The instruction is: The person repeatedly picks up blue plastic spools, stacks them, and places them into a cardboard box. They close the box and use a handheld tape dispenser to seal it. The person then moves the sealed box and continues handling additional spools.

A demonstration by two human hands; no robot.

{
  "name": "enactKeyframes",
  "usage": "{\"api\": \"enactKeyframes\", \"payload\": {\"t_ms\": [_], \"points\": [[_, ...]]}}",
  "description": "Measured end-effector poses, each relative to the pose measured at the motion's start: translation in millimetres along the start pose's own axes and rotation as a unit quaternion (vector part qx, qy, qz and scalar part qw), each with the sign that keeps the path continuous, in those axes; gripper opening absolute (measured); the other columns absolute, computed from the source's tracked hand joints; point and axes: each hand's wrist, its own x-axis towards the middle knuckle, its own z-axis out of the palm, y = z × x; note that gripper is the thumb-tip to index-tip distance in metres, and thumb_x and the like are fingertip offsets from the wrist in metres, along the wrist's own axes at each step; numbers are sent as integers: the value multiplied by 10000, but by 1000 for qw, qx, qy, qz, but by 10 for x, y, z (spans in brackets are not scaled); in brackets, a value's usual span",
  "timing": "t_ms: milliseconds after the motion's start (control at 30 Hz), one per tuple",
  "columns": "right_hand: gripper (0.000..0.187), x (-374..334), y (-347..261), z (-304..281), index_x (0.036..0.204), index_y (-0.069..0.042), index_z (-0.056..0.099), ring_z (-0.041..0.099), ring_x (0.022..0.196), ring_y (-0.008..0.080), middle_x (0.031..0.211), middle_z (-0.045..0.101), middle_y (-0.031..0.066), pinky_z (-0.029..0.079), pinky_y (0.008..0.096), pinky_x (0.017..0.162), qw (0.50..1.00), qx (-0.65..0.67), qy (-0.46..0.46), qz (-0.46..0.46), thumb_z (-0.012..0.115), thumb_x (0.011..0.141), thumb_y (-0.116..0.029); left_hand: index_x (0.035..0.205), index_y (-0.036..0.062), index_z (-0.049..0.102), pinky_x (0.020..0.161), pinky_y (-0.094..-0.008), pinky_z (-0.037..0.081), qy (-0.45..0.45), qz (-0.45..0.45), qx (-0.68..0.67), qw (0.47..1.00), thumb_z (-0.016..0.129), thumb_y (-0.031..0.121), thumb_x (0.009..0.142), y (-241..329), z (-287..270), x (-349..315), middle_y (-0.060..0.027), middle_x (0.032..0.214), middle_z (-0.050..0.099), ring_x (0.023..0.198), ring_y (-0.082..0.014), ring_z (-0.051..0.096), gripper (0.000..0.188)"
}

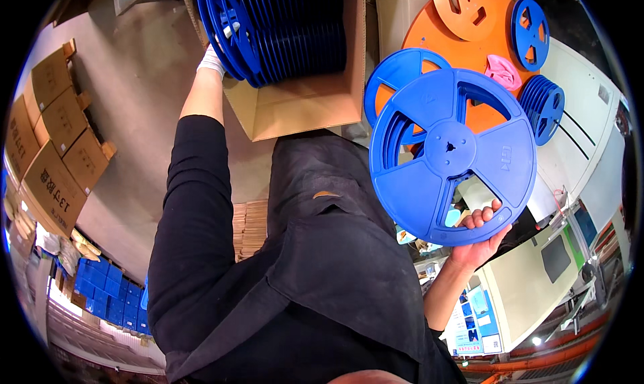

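My right hand (481, 229), bare-fingered, grips the rim of a large blue plastic reel (451, 146). Its fingers curl through one of the reel's openings, and the reel's flat face is turned up toward me. Layered blue edges show behind that face. At the upper left, my left hand (213, 60) wears a white glove and holds a blue reel (231, 41) at the left end of a row. White glove fingertips show through that reel's opening; the rest of the hand is hidden behind it. The row of blue reels (302, 41) stands on edge in an open cardboard box (302, 109).
On the right, an orange round surface (426, 31) bears an orange disc (463, 8), smaller blue reels (542, 109) and a pink cloth (503, 72). A white cabinet (583, 115) stands beyond. Stacked cartons (57, 172) sit on the left; blue bins (111, 297) are lower left.
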Motion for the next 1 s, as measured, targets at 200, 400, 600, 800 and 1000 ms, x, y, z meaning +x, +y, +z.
{"api": "enactKeyframes", "payload": {"t_ms": [200, 400, 600, 800, 1000], "points": [[523, 8, -6, 60, 1306, 23, 421, 540, 807, 173, 960, 574, 90, 470, 295, 694, 1000, -11, 1, 5, 457, 1012, -407, 1175, 122, 594, 924, -486, 487, 12, -43, -181, 982, 718, 379, 817, -166, -206, 196, -127, 1058, 655, 997, -328, 600, 458], [504, 33, 30, 65, 1266, -5, 437, 547, 787, 186, 931, 583, 86, 450, 308, 666, 1000, -5, 5, -2, 486, 996, -427, 1450, 63, 382, 1152, -409, 200, 179, -5, -123, 976, 532, 508, 943, -961, -259, -742, -163, 1535, 317, 1425, -291, 269, 692], [483, 148, 151, 158, 1231, -8, 470, 504, 698, 138, 854, 563, 53, 428, 279, 607, 997, 24, -71, 12, 495, 990, -427, 1338, 115, 542, 1076, -431, 345, 147, -100, -60, 982, 590, 388, 931, -1257, 125, -1730, -158, 1345, 552, 1266, -324, 489, 492], [479, 144, 183, 363, 1192, -5, 499, 451, 619, 127, 794, 528, 38, 381, 275, 564, 987, 92, -130, 37, 517, 974, -431, 1255, 38, 596, 905, -273, 483, 50, 218, 55, 973, 565, 186, 971, -482, 842, -1997, -94, 1120, 668, 1015, -158, 619, 322], [498, 74, 235, 593, 1152, 3, 530, 418, 561, 106, 715, 483, 20, 354, 253, 522, 974, 104, -197, 40, 527, 965, -458, 1044, 41, 674, 852, -354, 504, -65, 587, 330, 736, 706, 58, 796, 349, 2173, -2815, -127, 996, 674, 934, -281, 644, 250]]}}
